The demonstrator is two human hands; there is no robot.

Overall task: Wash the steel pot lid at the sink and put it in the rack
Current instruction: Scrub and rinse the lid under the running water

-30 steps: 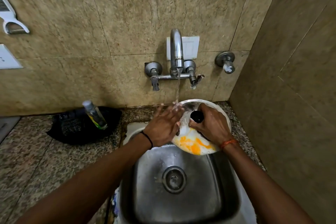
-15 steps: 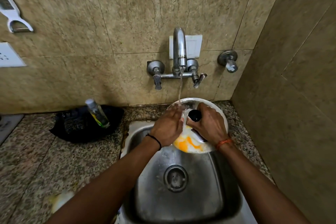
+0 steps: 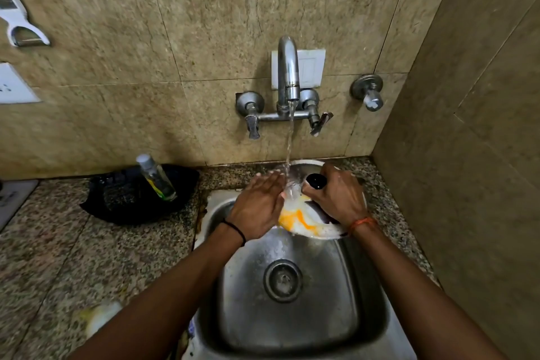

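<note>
Below, sink (image 3: 292,327), hands (image 3: 336,199) holding lid (image 3: 309,228)

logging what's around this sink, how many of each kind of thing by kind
steel lid: 1
bottle: 1
black cloth: 1
tap spout: 1
tap handles: 2
separate wall valve: 1
wrist bands: 2
total: 9

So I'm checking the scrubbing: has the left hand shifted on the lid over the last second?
Barely: the left hand still lies flat on the lid, just left of the water stream.
</note>
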